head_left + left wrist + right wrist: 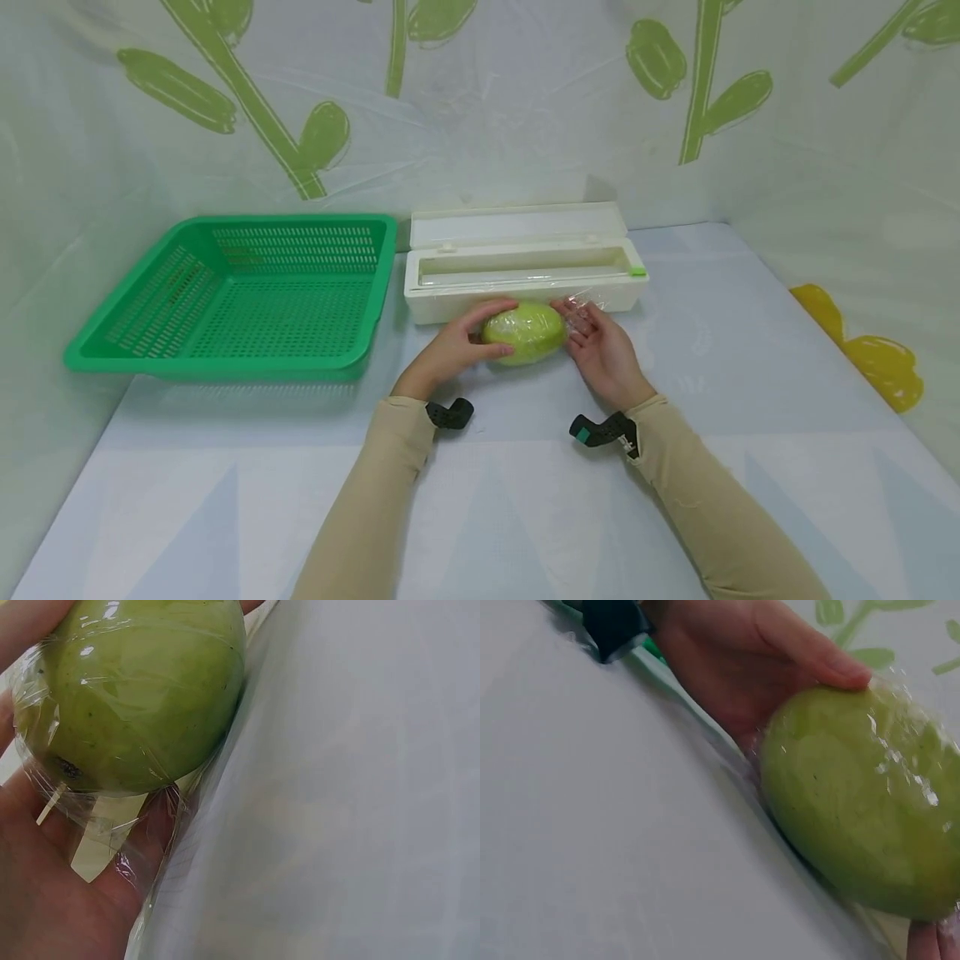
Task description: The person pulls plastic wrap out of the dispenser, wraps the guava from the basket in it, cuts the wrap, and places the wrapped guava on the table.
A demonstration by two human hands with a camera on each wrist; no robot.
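Observation:
A green mango-like fruit (527,333) wrapped in cling film is held just above the table, in front of the film box. My left hand (457,346) grips its left end, thumb in front and fingers behind; the right wrist view shows this left hand (735,656) on the fruit. At the other end, my right hand (606,354) is palm toward the fruit, fingers extended and touching the loose film. In the left wrist view, a crinkled tail of cling film (105,817) spreads from the fruit's end across the right hand (60,900).
A white cling film box (525,296) with its lid (517,225) raised stands directly behind the hands. To the left is a green perforated basket (292,364). Patterned plastic sheeting (510,125) surrounds the table (712,358) at the back and sides.

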